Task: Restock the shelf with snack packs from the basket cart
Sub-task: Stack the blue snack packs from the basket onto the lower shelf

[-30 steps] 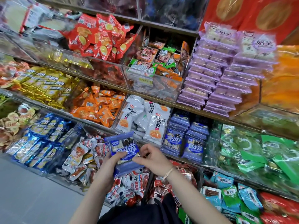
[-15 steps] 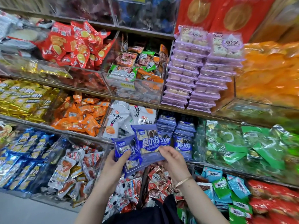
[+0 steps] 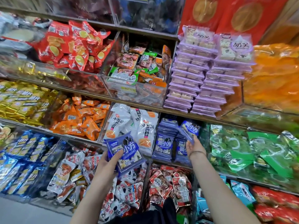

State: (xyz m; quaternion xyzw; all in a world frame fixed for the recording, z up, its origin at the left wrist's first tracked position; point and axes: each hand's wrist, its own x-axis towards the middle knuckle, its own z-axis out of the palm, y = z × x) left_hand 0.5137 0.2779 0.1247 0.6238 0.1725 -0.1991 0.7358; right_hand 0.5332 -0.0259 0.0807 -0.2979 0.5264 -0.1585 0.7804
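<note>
Standing close before a stocked shelf [image 3: 176, 114]. Gripping a small stack of blue snack packs [image 3: 127, 151] in the left hand [image 3: 111, 160], with the thumb across the top pack, held low in front of the shelf's front edge and overlapping the lower part of the white packs [image 3: 145, 126]. Pinching a single blue pack [image 3: 189, 129] in the right hand [image 3: 194, 147], tilted, raised to the top of the shelved blue stacks [image 3: 165, 143] in the compartment between the white packs and the green packs [image 3: 242, 147]; touching the stacks or just clear of them, cannot tell. Reaching further forward with the right arm than with the left. Wearing a thin bracelet [image 3: 197, 153] on the right wrist. One shelf board up, directly above that compartment: two tall piles of purple packs [image 3: 194, 78]. One level down, behind the front edge: loose red packs [image 3: 169, 183].
</note>
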